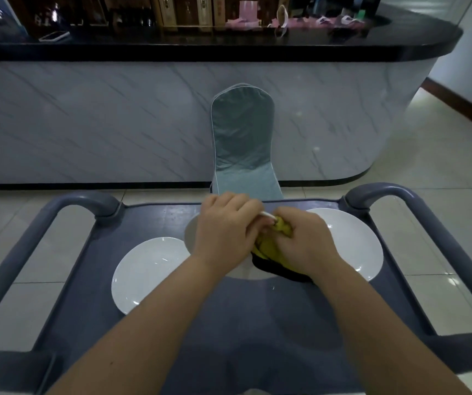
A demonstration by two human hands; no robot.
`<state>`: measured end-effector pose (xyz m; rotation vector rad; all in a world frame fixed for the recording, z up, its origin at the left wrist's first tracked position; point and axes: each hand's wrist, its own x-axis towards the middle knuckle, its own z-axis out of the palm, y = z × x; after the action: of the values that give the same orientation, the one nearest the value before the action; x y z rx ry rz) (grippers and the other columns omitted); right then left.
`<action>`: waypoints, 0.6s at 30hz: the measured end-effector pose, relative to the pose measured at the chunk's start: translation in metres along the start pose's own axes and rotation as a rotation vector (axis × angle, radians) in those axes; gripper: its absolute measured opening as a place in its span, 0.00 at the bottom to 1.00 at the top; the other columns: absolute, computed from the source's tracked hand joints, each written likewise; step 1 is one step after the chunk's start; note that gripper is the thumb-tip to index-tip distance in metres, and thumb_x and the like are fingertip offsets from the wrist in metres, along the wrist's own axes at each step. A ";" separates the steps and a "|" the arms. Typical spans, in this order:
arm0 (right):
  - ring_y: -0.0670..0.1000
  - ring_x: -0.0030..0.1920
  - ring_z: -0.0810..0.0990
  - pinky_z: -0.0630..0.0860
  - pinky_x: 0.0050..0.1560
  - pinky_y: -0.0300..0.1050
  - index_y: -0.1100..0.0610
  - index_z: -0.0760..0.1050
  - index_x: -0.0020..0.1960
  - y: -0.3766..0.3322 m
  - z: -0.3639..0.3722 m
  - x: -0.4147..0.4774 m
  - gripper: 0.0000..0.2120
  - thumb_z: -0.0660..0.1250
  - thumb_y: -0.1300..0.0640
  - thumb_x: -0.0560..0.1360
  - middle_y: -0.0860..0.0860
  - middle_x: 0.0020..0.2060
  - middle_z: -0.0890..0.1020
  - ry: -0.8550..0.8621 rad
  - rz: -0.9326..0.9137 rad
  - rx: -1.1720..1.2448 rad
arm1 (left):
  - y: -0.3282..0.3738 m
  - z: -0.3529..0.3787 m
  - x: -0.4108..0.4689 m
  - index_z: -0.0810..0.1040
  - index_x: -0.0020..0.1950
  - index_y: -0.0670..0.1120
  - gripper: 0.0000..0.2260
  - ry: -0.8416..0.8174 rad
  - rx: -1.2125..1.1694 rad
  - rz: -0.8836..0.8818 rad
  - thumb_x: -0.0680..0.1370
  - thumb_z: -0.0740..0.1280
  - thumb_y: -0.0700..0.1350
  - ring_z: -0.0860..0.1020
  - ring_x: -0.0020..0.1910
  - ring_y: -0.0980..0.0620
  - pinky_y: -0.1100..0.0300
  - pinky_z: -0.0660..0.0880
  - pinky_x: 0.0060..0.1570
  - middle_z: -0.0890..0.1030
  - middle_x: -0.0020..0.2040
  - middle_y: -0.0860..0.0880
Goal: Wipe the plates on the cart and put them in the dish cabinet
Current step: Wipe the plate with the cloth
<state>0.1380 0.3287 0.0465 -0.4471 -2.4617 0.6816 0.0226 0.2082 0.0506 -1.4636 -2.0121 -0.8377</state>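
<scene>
**Coach:** While you are wiping this one, your left hand is gripping the held plate at its far rim. Your right hand is clutching the bunched yellow cloth against it. You seem to be tipping the plate up off the cart, though your hands are hiding how far.

**Spotter:** You are working with both hands close together at the far edge, so I am guessing the rim is getting the attention now. Be keeping that left grip firm, since smooth glazed ware is likely turning slippery where it is damp.

**Coach:** You are doing it well if you are sweeping the cloth round the rim and then across the middle. Be turning the plate with the left hand rather than chasing it with the right. Be holding it low over the surface, so a slip is costing you little.

**Spotter:** Your plate is looking white, round and smooth, and it is mostly hiding behind your hands. Only a grey-shadowed edge on the left and a bright sliver of rim between your hands are showing. A dark fold of the cloth is hanging under the yellow.

**Coach:** Two more are waiting, the plate on the left and the plate on the right. Both are lying flat on the cart, white, shallow and glinting. The dish cabinet is not showing, so I am judging most of the job to be lying ahead of you.
</scene>
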 end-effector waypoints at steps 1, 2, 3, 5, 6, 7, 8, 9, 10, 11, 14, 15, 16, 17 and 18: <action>0.48 0.32 0.69 0.65 0.34 0.45 0.51 0.73 0.37 -0.004 -0.006 0.006 0.10 0.67 0.46 0.72 0.44 0.29 0.70 0.028 -0.004 0.011 | 0.002 -0.007 0.013 0.78 0.39 0.46 0.17 0.024 -0.022 0.011 0.80 0.61 0.55 0.74 0.36 0.48 0.55 0.64 0.39 0.78 0.36 0.51; 0.48 0.32 0.69 0.66 0.34 0.45 0.52 0.75 0.38 -0.007 -0.012 0.012 0.11 0.68 0.46 0.72 0.44 0.29 0.71 0.054 -0.012 0.036 | 0.000 -0.012 0.023 0.78 0.38 0.45 0.17 0.068 -0.044 0.016 0.79 0.62 0.55 0.74 0.35 0.48 0.55 0.65 0.38 0.78 0.34 0.51; 0.48 0.32 0.70 0.68 0.34 0.45 0.53 0.75 0.38 -0.010 -0.018 0.015 0.11 0.68 0.46 0.72 0.44 0.28 0.72 0.080 -0.020 0.069 | -0.004 -0.017 0.030 0.79 0.37 0.45 0.14 0.111 -0.066 0.005 0.78 0.65 0.53 0.75 0.34 0.48 0.55 0.66 0.38 0.78 0.34 0.51; 0.50 0.33 0.72 0.70 0.35 0.45 0.53 0.76 0.38 -0.011 -0.024 0.015 0.11 0.71 0.47 0.73 0.46 0.29 0.74 0.135 0.033 0.177 | -0.007 -0.027 0.035 0.81 0.37 0.47 0.07 0.169 -0.176 -0.120 0.73 0.71 0.48 0.77 0.36 0.50 0.55 0.71 0.39 0.80 0.35 0.53; 0.50 0.34 0.74 0.71 0.36 0.45 0.54 0.76 0.38 -0.011 -0.023 0.011 0.11 0.73 0.49 0.73 0.48 0.30 0.76 0.157 0.103 0.257 | -0.007 -0.030 0.033 0.81 0.37 0.50 0.05 0.206 -0.289 -0.286 0.72 0.72 0.47 0.78 0.37 0.52 0.57 0.72 0.40 0.80 0.35 0.55; 0.49 0.35 0.75 0.72 0.37 0.43 0.54 0.76 0.38 -0.008 -0.020 0.006 0.10 0.74 0.51 0.73 0.48 0.31 0.77 0.169 0.185 0.339 | -0.008 -0.029 0.028 0.80 0.36 0.53 0.06 0.263 -0.414 -0.510 0.73 0.73 0.46 0.77 0.36 0.56 0.60 0.73 0.40 0.80 0.34 0.57; 0.46 0.34 0.76 0.72 0.37 0.40 0.53 0.77 0.38 -0.004 -0.014 -0.001 0.09 0.74 0.53 0.73 0.47 0.31 0.79 0.167 0.260 0.408 | -0.008 -0.025 0.020 0.78 0.35 0.54 0.08 0.318 -0.539 -0.756 0.74 0.72 0.47 0.76 0.35 0.58 0.63 0.72 0.39 0.79 0.33 0.58; 0.44 0.35 0.76 0.72 0.37 0.38 0.52 0.77 0.38 0.002 -0.007 -0.008 0.08 0.74 0.54 0.73 0.45 0.32 0.79 0.148 0.314 0.440 | -0.010 -0.018 0.007 0.77 0.35 0.53 0.09 0.356 -0.648 -0.964 0.76 0.71 0.48 0.74 0.34 0.58 0.62 0.71 0.39 0.78 0.33 0.57; 0.43 0.35 0.75 0.72 0.37 0.38 0.51 0.76 0.38 0.009 0.000 -0.015 0.09 0.73 0.54 0.74 0.44 0.32 0.79 0.116 0.342 0.426 | -0.013 -0.009 -0.008 0.77 0.37 0.52 0.09 0.358 -0.717 -1.084 0.77 0.69 0.48 0.73 0.35 0.57 0.60 0.71 0.40 0.78 0.34 0.56; 0.44 0.35 0.75 0.72 0.38 0.40 0.51 0.74 0.37 0.017 0.006 -0.022 0.10 0.73 0.54 0.74 0.45 0.32 0.78 0.076 0.347 0.377 | -0.017 0.000 -0.025 0.77 0.40 0.51 0.08 0.299 -0.741 -1.130 0.79 0.67 0.49 0.73 0.36 0.56 0.57 0.71 0.41 0.78 0.35 0.54; 0.48 0.34 0.72 0.72 0.39 0.48 0.52 0.71 0.36 0.034 0.017 -0.033 0.13 0.70 0.50 0.75 0.48 0.28 0.73 -0.030 0.273 0.187 | -0.022 0.020 -0.065 0.76 0.47 0.52 0.05 0.033 -0.562 -0.887 0.80 0.64 0.52 0.75 0.44 0.52 0.55 0.70 0.45 0.79 0.43 0.54; 0.48 0.33 0.71 0.72 0.37 0.49 0.51 0.70 0.35 0.034 0.018 -0.033 0.13 0.68 0.48 0.75 0.46 0.28 0.72 -0.046 0.207 0.128 | -0.020 0.021 -0.069 0.76 0.51 0.53 0.06 -0.034 -0.419 -0.709 0.78 0.65 0.54 0.74 0.48 0.51 0.55 0.70 0.48 0.79 0.46 0.55; 0.49 0.32 0.71 0.72 0.35 0.49 0.50 0.71 0.35 0.030 0.017 -0.030 0.12 0.66 0.46 0.75 0.45 0.27 0.71 -0.051 0.121 0.067 | -0.018 0.021 -0.066 0.77 0.53 0.52 0.10 -0.082 -0.300 -0.517 0.77 0.64 0.55 0.73 0.50 0.51 0.55 0.68 0.50 0.79 0.48 0.55; 0.50 0.31 0.71 0.72 0.32 0.48 0.51 0.72 0.35 0.025 0.017 -0.026 0.11 0.64 0.46 0.73 0.44 0.28 0.72 -0.051 0.031 0.015 | -0.014 0.020 -0.058 0.78 0.52 0.50 0.11 -0.089 -0.206 -0.335 0.77 0.64 0.56 0.73 0.50 0.51 0.55 0.67 0.49 0.80 0.48 0.54; 0.52 0.31 0.71 0.72 0.31 0.49 0.53 0.73 0.36 0.019 0.016 -0.021 0.11 0.62 0.47 0.72 0.45 0.29 0.73 -0.043 -0.049 -0.020 | -0.010 0.017 -0.047 0.79 0.49 0.49 0.11 -0.071 -0.134 -0.178 0.78 0.64 0.55 0.74 0.48 0.51 0.55 0.66 0.48 0.80 0.46 0.53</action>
<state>0.1484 0.3290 0.0164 -0.3827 -2.5133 0.6530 0.0258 0.1882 0.0032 -1.4183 -2.2013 -1.0255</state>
